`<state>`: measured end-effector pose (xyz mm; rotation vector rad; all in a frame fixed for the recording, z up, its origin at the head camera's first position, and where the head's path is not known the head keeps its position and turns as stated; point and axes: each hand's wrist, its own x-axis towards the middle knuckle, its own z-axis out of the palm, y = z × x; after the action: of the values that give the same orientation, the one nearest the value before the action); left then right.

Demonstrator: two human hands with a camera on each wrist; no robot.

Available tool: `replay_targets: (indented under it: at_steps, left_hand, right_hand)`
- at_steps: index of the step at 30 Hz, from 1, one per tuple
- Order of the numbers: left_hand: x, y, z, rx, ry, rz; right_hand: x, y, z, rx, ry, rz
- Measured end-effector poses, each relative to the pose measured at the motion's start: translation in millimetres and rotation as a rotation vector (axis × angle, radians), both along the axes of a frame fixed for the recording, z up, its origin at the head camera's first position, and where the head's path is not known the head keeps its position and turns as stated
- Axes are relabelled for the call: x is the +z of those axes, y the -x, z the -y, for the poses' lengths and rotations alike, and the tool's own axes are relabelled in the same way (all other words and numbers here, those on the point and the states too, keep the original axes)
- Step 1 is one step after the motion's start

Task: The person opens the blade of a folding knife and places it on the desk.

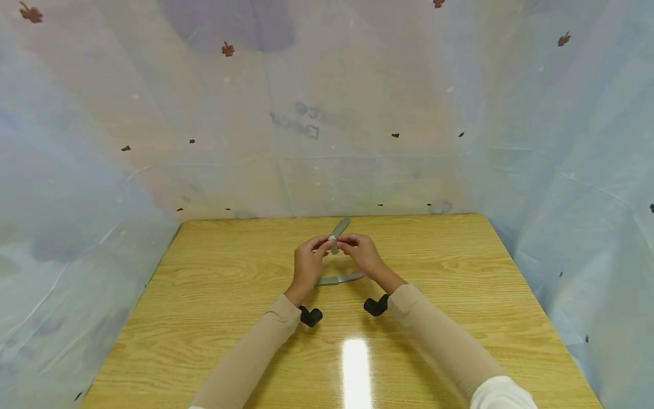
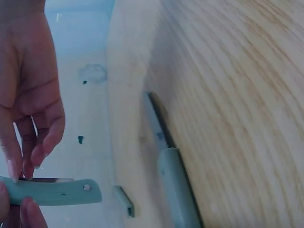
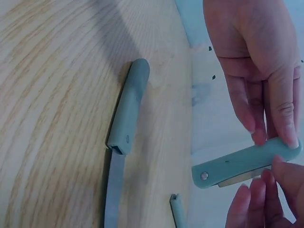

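My left hand [image 1: 308,264] and right hand [image 1: 365,254] meet over the far middle of the table. Between their fingertips is a folding knife [image 3: 237,164] with a pale green handle, held upright with its pivot end down. Its blade [image 3: 244,176] lies along the handle, mostly folded in, with an edge showing. Left fingers pinch the handle's upper part; the right thumb and fingers pinch at the blade side. Below the hands, a second folding knife [image 1: 328,280] lies unfolded on the table, blade to the right. Behind the hands is another green-handled piece [image 1: 343,225], partly hidden.
The wooden table [image 1: 230,318] ends at a far edge just behind the hands. Pale plastic sheeting [image 1: 327,102] hangs behind and at both sides. Black devices [image 1: 376,306] sit at both wrists. A light reflection shines on the near tabletop.
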<state>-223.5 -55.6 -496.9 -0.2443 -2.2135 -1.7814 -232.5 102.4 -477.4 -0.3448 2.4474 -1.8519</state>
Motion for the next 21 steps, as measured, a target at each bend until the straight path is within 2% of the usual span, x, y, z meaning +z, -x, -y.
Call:
replay_targets:
  at_steps: [5,8,10,18,21]
  left_hand:
    - [9.4,-4.0,1,0.036,0.074,-0.017]
    - [15.4,-7.3,0,0.023,0.053,-0.011]
    - [18.9,-9.1,0,0.007,0.03,-0.008]
    - [37.1,-17.5,-1,-0.101,-0.125,0.009]
    - [52.4,-25.5,-2,-0.128,-0.161,0.005]
  right_hand:
    - [22.5,-12.9,-1,0.008,-0.038,-0.047]
    - [38.5,-22.1,-1,0.009,-0.022,-0.042]
    - [42.7,-24.7,-1,0.012,-0.004,-0.04]
    - [27.9,-17.1,-3,-0.001,0.112,-0.019]
    - [30.9,-20.0,-3,0.001,0.181,-0.009]
